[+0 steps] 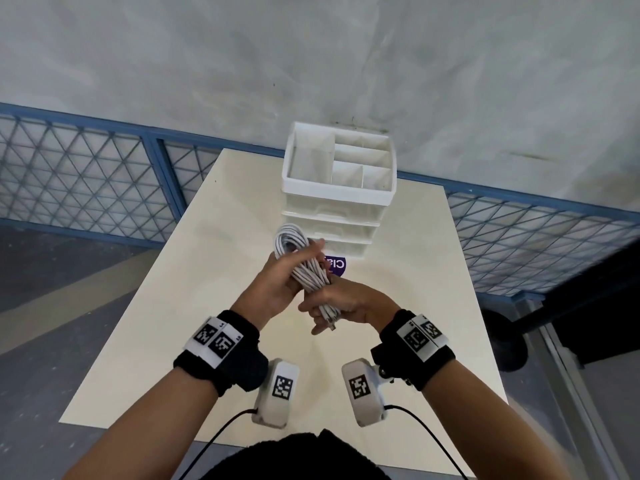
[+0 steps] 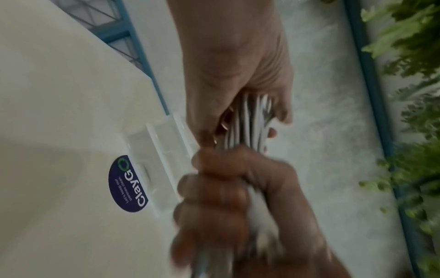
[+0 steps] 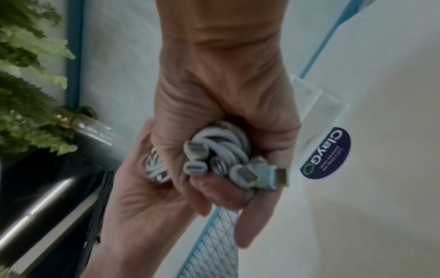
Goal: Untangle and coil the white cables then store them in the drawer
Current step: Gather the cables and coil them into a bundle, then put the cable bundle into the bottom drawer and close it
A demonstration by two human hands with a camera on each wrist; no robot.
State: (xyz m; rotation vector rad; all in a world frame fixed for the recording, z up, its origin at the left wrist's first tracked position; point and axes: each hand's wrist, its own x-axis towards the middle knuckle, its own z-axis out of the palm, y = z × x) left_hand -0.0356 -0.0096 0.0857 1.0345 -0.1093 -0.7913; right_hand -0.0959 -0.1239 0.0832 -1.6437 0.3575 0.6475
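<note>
cables (image 1: 304, 265): white, bunched into one elongated coil, held in the air above the table, in front of the drawer unit. loop end points up toward the unit, plug ends point down toward the person.
plug ends (image 3: 240, 165): several connectors stick out of the bottom of the right fist, one flat metal tip showing furthest out.
left hand (image 1: 277, 285): wrapped around the upper middle of the bundle, thumb across the strands, fingers curled behind. in the left wrist view the strands run between palm and fingers.
right hand (image 1: 346, 306): fist closed around the lower end of the bundle, just below the left hand and touching it. one finger is extended below the plugs rather than curled.
drawer unit (image 1: 332, 216): white plastic, standing at the far end of the table, divided organiser tray on top. drawer fronts look closed in the head view; cannot tell for the lowest one, partly hidden by the cables.
sticker (image 3: 326, 154): dark blue oval reading "clayg", on the tabletop just in front of the unit, partly hidden behind the bundle in the head view.
table (image 1: 173, 306): cream top, hands well above it.
fence (image 1: 86, 178): blue-framed mesh, behind the table.
plants (image 2: 409, 37): green foliage, edge of both wrist views.
</note>
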